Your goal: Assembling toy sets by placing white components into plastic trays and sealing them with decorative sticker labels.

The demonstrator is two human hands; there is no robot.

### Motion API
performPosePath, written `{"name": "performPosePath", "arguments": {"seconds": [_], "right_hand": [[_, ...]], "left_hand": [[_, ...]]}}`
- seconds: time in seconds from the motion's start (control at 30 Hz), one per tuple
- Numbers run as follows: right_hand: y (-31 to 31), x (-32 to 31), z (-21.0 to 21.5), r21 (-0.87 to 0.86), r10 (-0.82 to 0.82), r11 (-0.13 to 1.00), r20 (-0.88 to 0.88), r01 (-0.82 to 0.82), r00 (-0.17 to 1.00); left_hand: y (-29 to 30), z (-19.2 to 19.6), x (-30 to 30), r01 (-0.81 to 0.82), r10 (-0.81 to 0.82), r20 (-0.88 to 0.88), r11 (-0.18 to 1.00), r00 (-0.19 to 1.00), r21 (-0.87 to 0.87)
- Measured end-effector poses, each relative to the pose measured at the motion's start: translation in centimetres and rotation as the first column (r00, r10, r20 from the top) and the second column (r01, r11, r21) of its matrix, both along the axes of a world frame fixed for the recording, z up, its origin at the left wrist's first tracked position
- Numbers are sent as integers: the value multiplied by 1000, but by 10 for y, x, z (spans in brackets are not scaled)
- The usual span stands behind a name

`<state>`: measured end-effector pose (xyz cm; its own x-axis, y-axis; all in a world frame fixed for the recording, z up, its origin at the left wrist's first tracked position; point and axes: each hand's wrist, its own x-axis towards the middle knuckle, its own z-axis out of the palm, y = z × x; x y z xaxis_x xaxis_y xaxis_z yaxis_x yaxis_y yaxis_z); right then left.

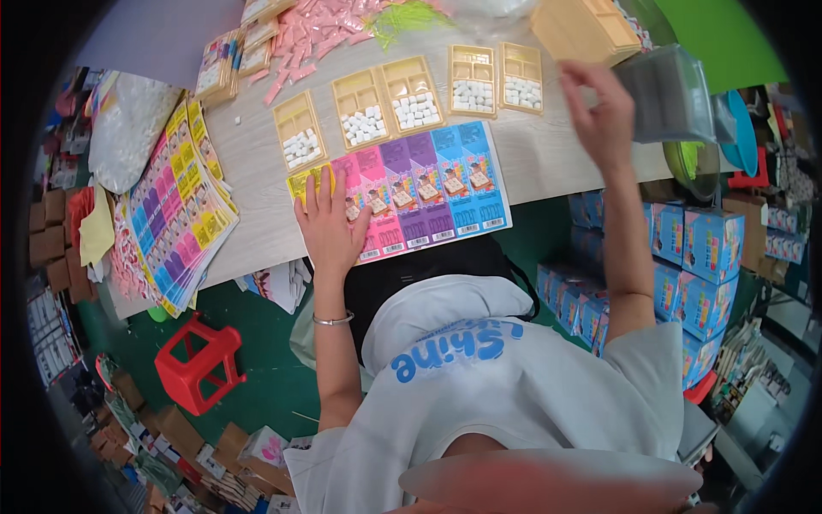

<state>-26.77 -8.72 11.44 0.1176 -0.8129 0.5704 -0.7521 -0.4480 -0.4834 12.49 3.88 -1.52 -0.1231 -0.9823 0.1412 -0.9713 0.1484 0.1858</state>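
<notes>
My left hand [330, 218] lies flat with fingers spread on the left part of a printed card sheet [419, 193]. The sheet has yellow, pink, purple and blue panels and rests at the table's near edge. Beyond it stand several tan divided trays [413, 67], each with small white blocks [416, 109] in its near part. My right hand [599, 116] is raised at the right, past the rightmost tray [521, 56]. Its fingers are loosely bent and apart, and I see nothing in them. A stack of tan trays [582, 30] is just beyond it.
Pink packets [321, 30] and thin yellow-green pieces [402, 19] lie at the far side. More printed sheets [175, 214] are piled at the left. A grey plastic bin [672, 98] stands at the right. Below are a red stool [199, 364] and blue boxes [711, 244].
</notes>
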Motion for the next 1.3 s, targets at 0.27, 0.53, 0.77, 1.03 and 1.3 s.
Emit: {"name": "performPosePath", "arguments": {"seconds": [0.27,0.53,0.77,1.03,1.3], "right_hand": [[-73,128,-78,58,319,947,-56,-316,946],[-294,180,-96,237,-41,963,-327,124,944],[-327,205,-102,446,452,849,-335,-283,827],[-324,205,-119,423,473,858,-426,-293,771],[-306,205,-114,143,485,874,-206,-465,850]], "left_hand": [[-8,15,1,20,-17,-61,999,998,38],[3,20,0,-11,21,-82,992,996,122],[-1,19,2,-44,62,-109,986,992,159],[-6,33,4,-35,66,-184,985,981,167],[-63,31,66,-237,142,-418,954,897,-185]]}}
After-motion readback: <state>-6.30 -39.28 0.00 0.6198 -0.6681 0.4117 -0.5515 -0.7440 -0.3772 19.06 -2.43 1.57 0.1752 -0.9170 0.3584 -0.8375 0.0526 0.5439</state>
